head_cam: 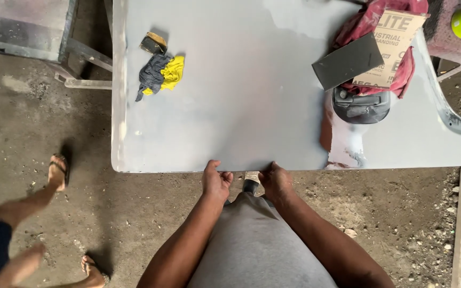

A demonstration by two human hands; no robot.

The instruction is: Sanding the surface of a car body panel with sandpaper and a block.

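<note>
Both hands, left (216,183) and right (276,181), grip the near edge of a grey panel (241,106) lying flat like a worktop. On it lie a yellow-grey rag (161,74), a sanding block (153,42), dark sandpaper (348,61) over a red cloth (404,74), and a black sander (361,105). Another person's sandalled feet (58,170) stand at the left on the floor.

A rough body-repair workshop: a primed grey panel (230,96), sandpaper sheets (348,61) and rags (161,74) above a dirt floor (401,224).

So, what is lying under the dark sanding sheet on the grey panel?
The dark sanding sheet lies on a cardboard packet and red cloth. A black tool shows below; its top is covered.
</note>
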